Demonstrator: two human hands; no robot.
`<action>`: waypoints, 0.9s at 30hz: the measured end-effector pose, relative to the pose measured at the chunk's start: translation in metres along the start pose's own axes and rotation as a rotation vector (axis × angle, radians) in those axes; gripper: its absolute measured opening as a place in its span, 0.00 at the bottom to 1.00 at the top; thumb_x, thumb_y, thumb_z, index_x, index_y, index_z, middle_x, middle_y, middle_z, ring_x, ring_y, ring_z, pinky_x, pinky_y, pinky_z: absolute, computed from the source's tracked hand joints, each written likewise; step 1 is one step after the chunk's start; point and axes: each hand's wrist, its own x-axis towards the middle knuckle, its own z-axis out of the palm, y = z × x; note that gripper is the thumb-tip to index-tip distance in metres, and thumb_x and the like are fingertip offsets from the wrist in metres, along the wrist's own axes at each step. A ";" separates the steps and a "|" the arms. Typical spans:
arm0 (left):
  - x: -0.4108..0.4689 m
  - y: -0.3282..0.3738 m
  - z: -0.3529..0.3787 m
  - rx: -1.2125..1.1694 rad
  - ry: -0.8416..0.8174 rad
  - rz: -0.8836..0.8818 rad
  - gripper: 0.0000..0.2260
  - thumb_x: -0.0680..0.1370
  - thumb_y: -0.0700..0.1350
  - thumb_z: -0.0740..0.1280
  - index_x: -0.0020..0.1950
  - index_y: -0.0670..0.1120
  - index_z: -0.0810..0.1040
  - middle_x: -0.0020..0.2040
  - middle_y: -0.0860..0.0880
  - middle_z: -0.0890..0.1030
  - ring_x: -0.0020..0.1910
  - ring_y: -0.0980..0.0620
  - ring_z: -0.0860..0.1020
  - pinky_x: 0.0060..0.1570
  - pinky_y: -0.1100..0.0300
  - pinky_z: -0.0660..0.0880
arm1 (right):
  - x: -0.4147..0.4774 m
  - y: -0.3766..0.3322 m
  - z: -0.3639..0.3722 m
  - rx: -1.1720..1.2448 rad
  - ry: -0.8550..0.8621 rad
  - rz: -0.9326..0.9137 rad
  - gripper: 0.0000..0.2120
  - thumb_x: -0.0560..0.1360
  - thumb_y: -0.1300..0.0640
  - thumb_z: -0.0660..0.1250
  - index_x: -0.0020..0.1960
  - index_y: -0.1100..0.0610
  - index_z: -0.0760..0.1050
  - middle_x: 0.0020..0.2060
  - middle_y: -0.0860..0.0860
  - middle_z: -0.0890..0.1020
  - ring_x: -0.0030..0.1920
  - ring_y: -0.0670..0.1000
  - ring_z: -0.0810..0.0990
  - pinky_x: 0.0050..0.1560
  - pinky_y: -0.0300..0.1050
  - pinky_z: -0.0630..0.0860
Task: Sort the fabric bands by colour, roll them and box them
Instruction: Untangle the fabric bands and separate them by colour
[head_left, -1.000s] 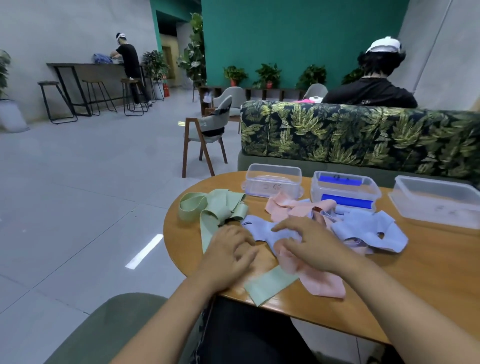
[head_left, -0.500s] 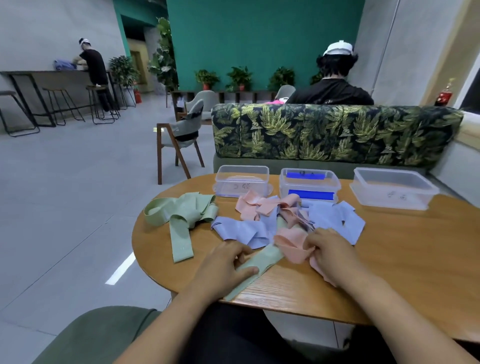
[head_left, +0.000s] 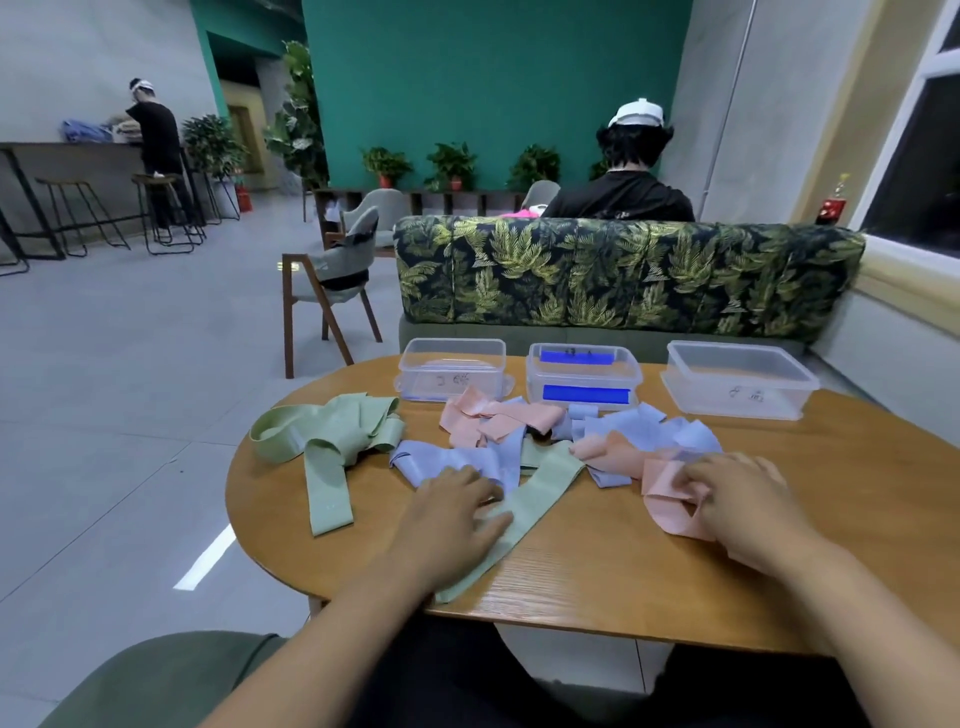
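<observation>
- While my left hand (head_left: 457, 512) lies palm-down, fingers straight, it presses green band (head_left: 545, 478) flat on table (head_left: 597, 577).
- Right hand (head_left: 748, 506) curled, fingertips pinching pink band (head_left: 660, 480), band resting on table.

Left hand (head_left: 457, 514) bare, right hand (head_left: 748, 509) bare, left forearm (head_left: 332, 639) at 7 o'clock uncovered, right forearm (head_left: 852, 623) at 5 o'clock uncovered, dark garment (head_left: 457, 675) over lap at 6 o'clock, matte black fabric.

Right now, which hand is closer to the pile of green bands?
Left. The left hand rests on a stray green band just right of the green pile; the right hand is farther right, pinching a pink band.
</observation>
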 end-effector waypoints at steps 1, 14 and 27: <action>0.015 0.012 0.002 0.036 -0.009 0.047 0.16 0.81 0.64 0.62 0.63 0.58 0.80 0.56 0.60 0.77 0.59 0.55 0.72 0.61 0.53 0.69 | -0.001 -0.004 0.001 -0.003 0.012 0.020 0.20 0.71 0.55 0.58 0.54 0.39 0.81 0.59 0.37 0.81 0.63 0.50 0.73 0.71 0.52 0.63; 0.117 0.052 0.052 0.504 -0.250 0.093 0.22 0.83 0.64 0.61 0.68 0.51 0.78 0.67 0.47 0.79 0.66 0.43 0.71 0.71 0.40 0.62 | -0.016 -0.013 0.049 0.052 0.086 0.111 0.23 0.76 0.50 0.60 0.69 0.36 0.75 0.69 0.39 0.75 0.73 0.49 0.68 0.72 0.61 0.62; 0.152 0.056 -0.120 -0.075 -0.063 -0.089 0.14 0.80 0.57 0.70 0.38 0.50 0.82 0.35 0.50 0.81 0.36 0.51 0.78 0.34 0.57 0.72 | -0.012 -0.076 0.063 0.193 0.218 -0.041 0.25 0.73 0.46 0.49 0.60 0.42 0.80 0.60 0.37 0.79 0.67 0.46 0.73 0.74 0.58 0.53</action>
